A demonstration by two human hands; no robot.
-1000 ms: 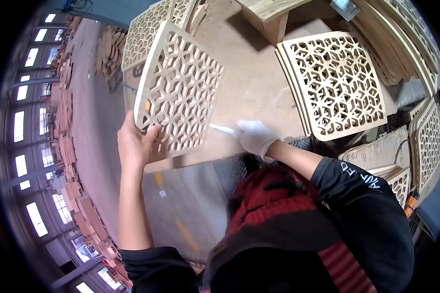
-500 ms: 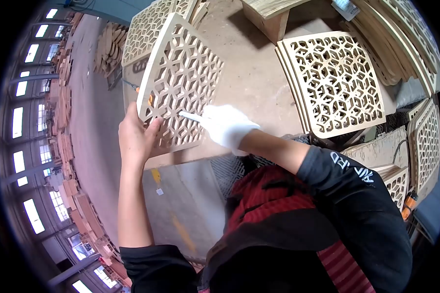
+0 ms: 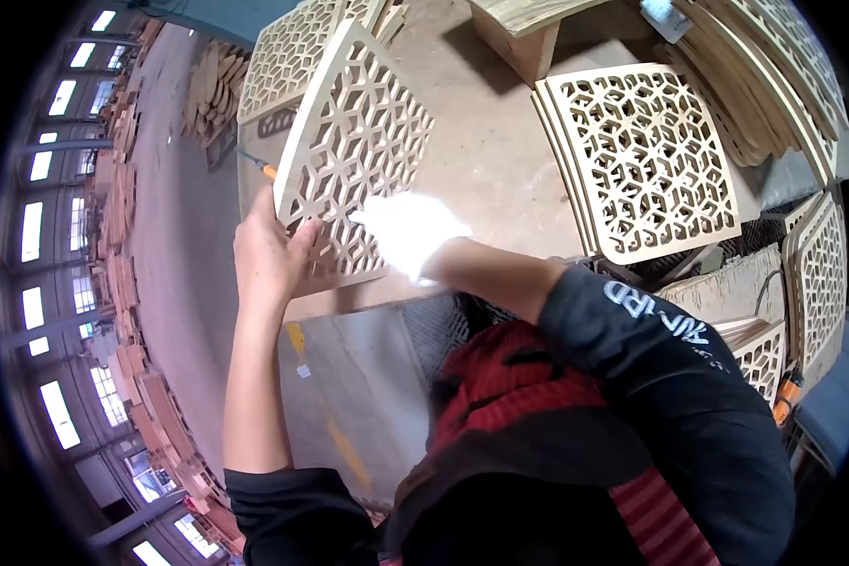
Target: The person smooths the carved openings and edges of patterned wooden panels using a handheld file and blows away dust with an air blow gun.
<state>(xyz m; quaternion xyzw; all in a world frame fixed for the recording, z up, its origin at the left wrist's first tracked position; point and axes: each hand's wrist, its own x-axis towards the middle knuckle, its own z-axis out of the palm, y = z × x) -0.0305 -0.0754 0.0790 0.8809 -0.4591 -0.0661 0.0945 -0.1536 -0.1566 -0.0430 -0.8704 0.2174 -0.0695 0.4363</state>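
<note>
A wooden lattice panel with geometric cutouts stands tilted on the worktable. My bare left hand is closed on its lower left edge, with the thumb on the patterned face. In a white glove, my right hand is closed around a thin pale stick. Only the stick's tip shows, at the cutouts in the lower part of the panel; the glove hides the rest. Behind the panel's left edge lies a tool with an orange handle and a thin dark shaft, partly hidden.
A stack of similar panels lies on the worktable at the right. Another lattice panel is at the back left. A wooden stand sits at the far edge. More panels lean at the far right, near an orange tool.
My gloved hand has moved slightly left toward the panel, and less of the stick shows. The panel has tilted slightly, while my left hand keeps its hold.
</note>
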